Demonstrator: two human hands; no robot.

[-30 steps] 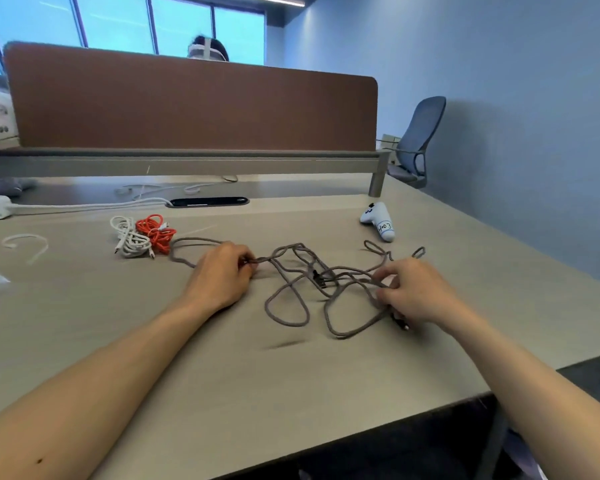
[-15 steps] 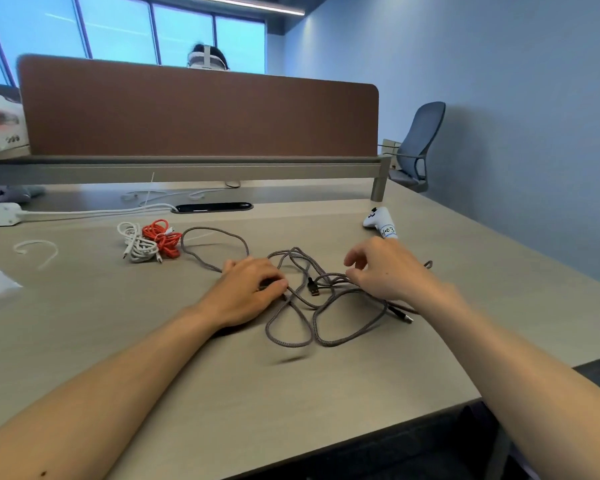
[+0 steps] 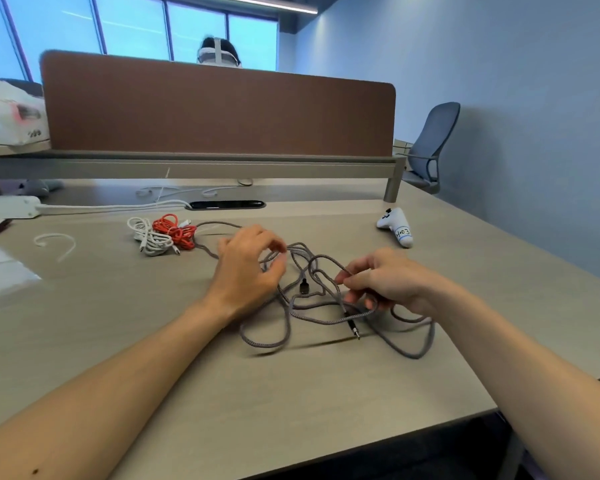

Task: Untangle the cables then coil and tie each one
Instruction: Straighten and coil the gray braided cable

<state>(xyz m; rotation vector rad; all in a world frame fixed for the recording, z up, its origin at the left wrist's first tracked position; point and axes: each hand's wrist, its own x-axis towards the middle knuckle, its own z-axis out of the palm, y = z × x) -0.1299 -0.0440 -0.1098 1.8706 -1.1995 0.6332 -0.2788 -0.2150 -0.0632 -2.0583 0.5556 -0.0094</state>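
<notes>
Working on the grey cable (image 3: 321, 320), sprawling as a loose tangle on the tabletop (image 3: 222, 393), right between the two hands and spilling from them toward the near edge. Stretching mainly from left to right, with one strand running off to the far left, toward the white cable bundle (image 3: 149, 235) and the red cable bundle (image 3: 175, 230), both lying well apart from the tangle centre.

Pinching a strand at the far-left part of the tangle with the left hand (image 3: 246, 268), thumb and forefinger curling together. Pinching a raised loop at the right part with the right hand (image 3: 388, 282), the other fingers curling over more strands. Reaching the tangle about equally from both sides, with the dark plug (image 3: 303, 286) lying between the fingertips of both, and the thin metal plug (image 3: 353, 329) lying just below the right hand, pointing to the near edge.

Probably needing to pull the two pinched parts apart along this left-right line, judging from the crossings in the middle.

Not managing to tell which strand is passing over which, nor whether there is one grey cable or two. Hiding some strands under the right palm; blurring at the left fingertips.
</notes>
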